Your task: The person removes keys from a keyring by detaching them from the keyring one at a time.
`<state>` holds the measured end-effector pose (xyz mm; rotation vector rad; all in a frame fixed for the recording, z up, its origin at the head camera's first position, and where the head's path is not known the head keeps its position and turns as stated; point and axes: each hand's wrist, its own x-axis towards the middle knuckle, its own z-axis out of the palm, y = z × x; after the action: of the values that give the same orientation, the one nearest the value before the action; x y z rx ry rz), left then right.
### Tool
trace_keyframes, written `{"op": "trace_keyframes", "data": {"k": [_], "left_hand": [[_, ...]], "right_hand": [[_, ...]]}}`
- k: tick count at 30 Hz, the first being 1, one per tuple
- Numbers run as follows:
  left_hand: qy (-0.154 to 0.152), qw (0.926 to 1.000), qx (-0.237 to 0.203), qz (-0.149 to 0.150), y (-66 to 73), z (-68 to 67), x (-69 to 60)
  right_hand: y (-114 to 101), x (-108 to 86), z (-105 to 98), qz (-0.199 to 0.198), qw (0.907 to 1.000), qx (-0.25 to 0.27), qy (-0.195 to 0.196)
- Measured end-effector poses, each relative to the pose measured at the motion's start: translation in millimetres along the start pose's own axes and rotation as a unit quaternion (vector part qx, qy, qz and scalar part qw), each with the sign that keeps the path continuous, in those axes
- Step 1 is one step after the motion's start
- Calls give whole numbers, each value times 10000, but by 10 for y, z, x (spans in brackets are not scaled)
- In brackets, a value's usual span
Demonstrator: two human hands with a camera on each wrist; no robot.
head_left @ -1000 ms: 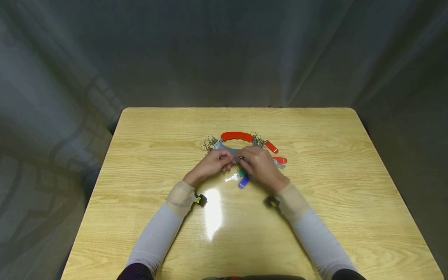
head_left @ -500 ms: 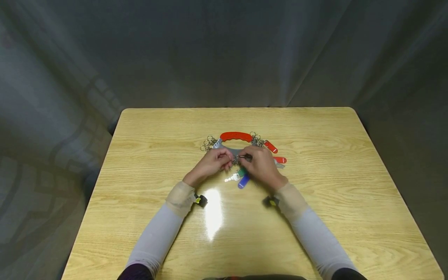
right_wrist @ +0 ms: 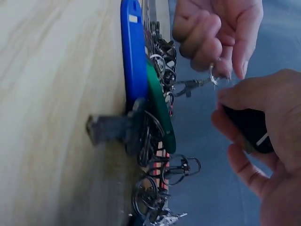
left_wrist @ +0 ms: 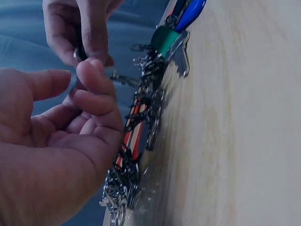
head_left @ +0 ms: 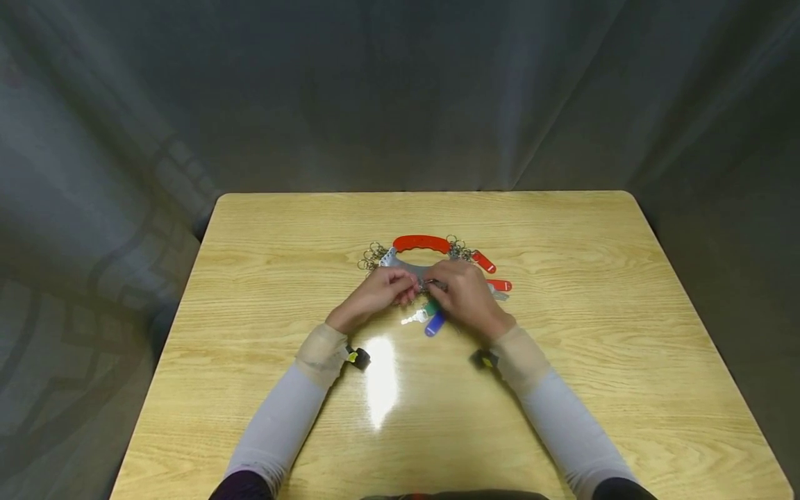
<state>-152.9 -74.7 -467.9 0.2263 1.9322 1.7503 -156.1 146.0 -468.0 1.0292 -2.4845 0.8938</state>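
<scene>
As a person bends to a key holder [head_left: 417, 271], the head view shows the left grip [head_left: 380, 289] and right grip [head_left: 465, 290] close together at its lower edge, the red handle [head_left: 422, 242] just beyond them on the table [head_left: 281, 278]. Metal rings [head_left: 373, 255] bunch beyond the left grip, red tags [head_left: 499, 285] lie beside the right grip, and a silver key [head_left: 415, 317] and blue tag [head_left: 435, 323] rest between both, nearer the person. From the left wrist, the left grip's fingers curl, thumb tip seemingly apart from forefinger, a green tag [left_wrist: 164, 41] past them. From the right wrist, the right grip is clamped on a black tag [right_wrist: 247, 125]; a small ring [right_wrist: 212, 76] touches the left grip's fingertips, whether pinched cannot be told.
</scene>
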Motion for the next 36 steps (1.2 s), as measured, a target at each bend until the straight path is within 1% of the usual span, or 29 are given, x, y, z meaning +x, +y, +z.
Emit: {"op": "trace_keyframes", "data": {"k": [3, 7, 10, 13, 17, 20, 24, 27, 31, 36], "left_hand": [[-106, 9998, 102, -118, -8, -13, 3], [-206, 9995, 159, -176, -12, -18, 1], [-171, 9995, 231, -127, -25, -20, 4], [-103, 9995, 285, -14, -37, -25, 5], [-51, 9997, 222, 78, -39, -29, 1], [-55, 9999, 81, 72, -36, -31, -2], [-62, 9999, -142, 67, -53, -31, 7], [-74, 9996, -255, 95, -63, -33, 13], [-100, 9992, -354, 137, -58, -36, 9], [-184, 9985, -474, 219, -59, -37, 18]], "right_hand": [[-12, 4, -34, -278, 9996, -93, -37], [-14, 2, -54, -508, 9984, -213, -133], [-6, -5, -50, -602, 9978, -232, -143], [-7, -7, -48, -594, 9980, -179, -86], [-7, -3, -41, -357, 9994, 10, 23], [10, 1, -22, -74, 9997, 208, 70], [37, -7, 4, 324, 9984, 452, 35], [47, -15, 17, 608, 9966, 548, -58], [50, -15, 23, 930, 9940, 543, -205], [37, -6, 21, 1164, 9903, 614, -457]]}}
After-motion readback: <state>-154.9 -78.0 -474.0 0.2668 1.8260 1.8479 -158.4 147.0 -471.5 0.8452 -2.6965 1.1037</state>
